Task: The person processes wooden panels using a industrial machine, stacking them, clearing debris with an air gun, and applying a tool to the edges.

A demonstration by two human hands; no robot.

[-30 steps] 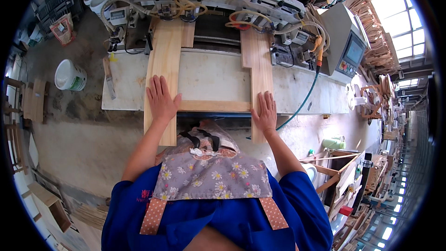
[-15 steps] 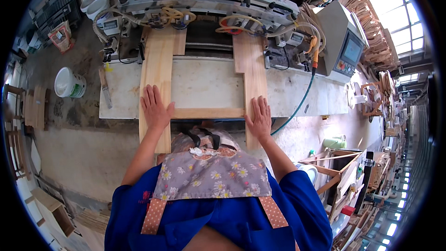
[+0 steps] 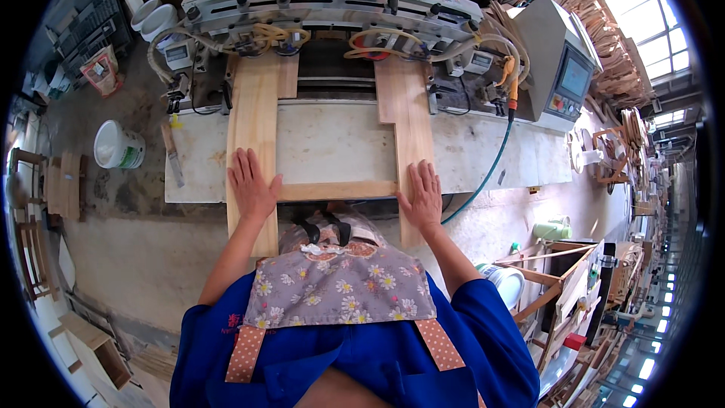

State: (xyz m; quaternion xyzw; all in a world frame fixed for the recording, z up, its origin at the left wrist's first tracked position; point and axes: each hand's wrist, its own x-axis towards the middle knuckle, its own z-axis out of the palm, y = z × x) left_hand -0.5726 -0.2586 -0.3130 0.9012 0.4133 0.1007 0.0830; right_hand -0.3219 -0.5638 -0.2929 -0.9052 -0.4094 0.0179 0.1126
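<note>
My left hand [image 3: 254, 187] lies flat on the left wooden board [image 3: 254, 121], its fingers pointing away from me and the thumb out to the right. On the right board [image 3: 414, 140], which has a stepped inner edge, my right hand [image 3: 421, 193] rests with fingers stretched out. A narrow wooden crosspiece [image 3: 337, 190] spans the boards between my two thumbs. Both boards lie on the pale worktable [image 3: 332, 140], and their far ends run in under the woodworking machine [image 3: 332, 7]. Their near ends jut past the table's front edge toward me.
Hoses and small gauges hang along the machine. A control box with a screen [image 3: 572, 79] stands at the right, with a teal hose [image 3: 495, 174] curving below it. A flat-bladed tool [image 3: 172, 155] lies at the table's left. White bucket [image 3: 118, 145] on the floor, left; wooden frames at lower right.
The view has tilted and shifted slightly. Both hands stay flat on the boards, and the boards show no clear movement against the table.
</note>
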